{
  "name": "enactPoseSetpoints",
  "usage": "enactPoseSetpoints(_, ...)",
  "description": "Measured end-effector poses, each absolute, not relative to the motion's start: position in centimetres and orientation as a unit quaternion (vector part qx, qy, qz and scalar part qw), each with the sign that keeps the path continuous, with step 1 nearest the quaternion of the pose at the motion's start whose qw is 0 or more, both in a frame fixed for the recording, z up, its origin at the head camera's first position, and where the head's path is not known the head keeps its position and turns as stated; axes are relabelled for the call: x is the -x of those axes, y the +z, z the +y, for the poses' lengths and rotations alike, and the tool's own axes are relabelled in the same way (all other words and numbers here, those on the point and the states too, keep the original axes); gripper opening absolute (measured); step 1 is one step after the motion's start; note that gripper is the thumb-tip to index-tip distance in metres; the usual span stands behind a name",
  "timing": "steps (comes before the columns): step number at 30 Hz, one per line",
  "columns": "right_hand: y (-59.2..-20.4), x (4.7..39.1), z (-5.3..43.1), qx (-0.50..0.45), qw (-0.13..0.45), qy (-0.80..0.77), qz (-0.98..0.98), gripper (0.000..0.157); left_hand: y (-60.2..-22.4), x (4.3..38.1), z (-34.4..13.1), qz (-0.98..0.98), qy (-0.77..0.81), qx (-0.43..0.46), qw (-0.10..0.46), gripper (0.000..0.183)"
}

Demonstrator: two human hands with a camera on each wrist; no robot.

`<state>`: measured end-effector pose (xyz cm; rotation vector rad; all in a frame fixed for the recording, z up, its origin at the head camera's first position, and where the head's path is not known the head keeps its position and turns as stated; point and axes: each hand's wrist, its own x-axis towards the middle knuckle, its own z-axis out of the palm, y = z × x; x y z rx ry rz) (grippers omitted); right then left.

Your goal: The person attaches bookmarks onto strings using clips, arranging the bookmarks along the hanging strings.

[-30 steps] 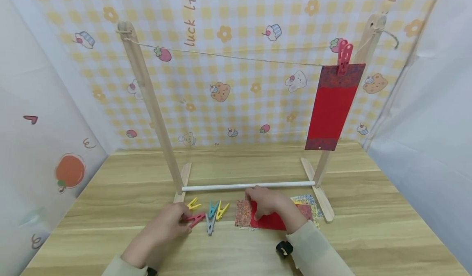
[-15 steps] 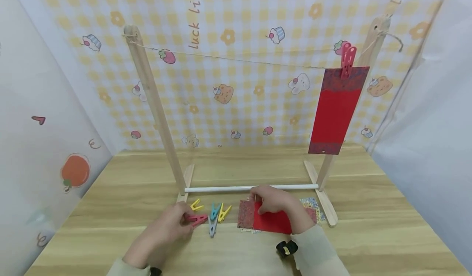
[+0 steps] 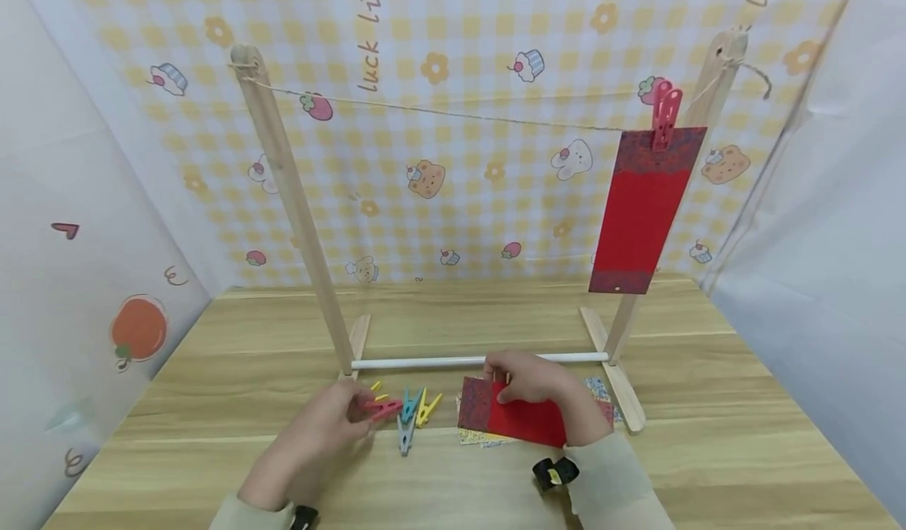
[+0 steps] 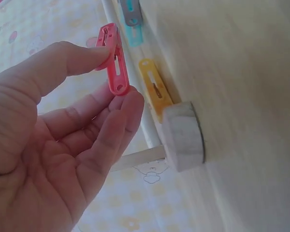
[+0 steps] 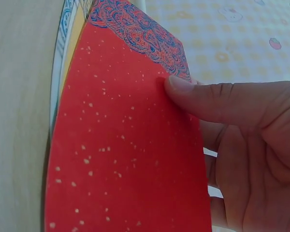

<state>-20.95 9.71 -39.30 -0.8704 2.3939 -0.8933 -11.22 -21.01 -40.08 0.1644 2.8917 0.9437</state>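
Note:
My left hand [image 3: 329, 424] pinches a red clothespin [image 4: 117, 63] between thumb and fingers, close over the table. Beside it lie a teal clothespin [image 3: 410, 404], a grey clothespin [image 3: 405, 436] and yellow clothespins, one of them the yellow clothespin [image 3: 428, 408] to the right. My right hand [image 3: 534, 384] grips the far long edge of a red paper card [image 5: 121, 130], thumb on top and fingers underneath. Gold flecks and a blue-and-red patterned end band show on the card in the right wrist view. Under it lie patterned cards [image 3: 470, 437] in a stack.
A wooden frame with a left post [image 3: 293, 192], a white crossbar [image 3: 425, 362] and a string [image 3: 453, 113] stands behind the hands. From the string's right end hangs another red card [image 3: 644, 215], held by a red clothespin [image 3: 664, 117].
The red clothespin in my left hand has shifted slightly right and up. My right hand has raised the far edge of the red card, and more of the cards beneath shows.

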Motion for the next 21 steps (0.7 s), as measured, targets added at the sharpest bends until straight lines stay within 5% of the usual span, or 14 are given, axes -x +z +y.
enactPoseSetpoints(12, -38.5, 21.5, 11.4, 0.324, 0.213, -0.358, 0.849, 0.018, -39.0, 11.4, -20.6, 0.948, 0.301, -0.1, 0.005, 0.02)
enactPoseSetpoints(21, -37.9, 21.5, 12.0, 0.334, 0.213, -0.382, 0.835, 0.016, -38.2, 11.7, -20.1, 0.933, 0.34, -0.115, 0.033, 0.019)
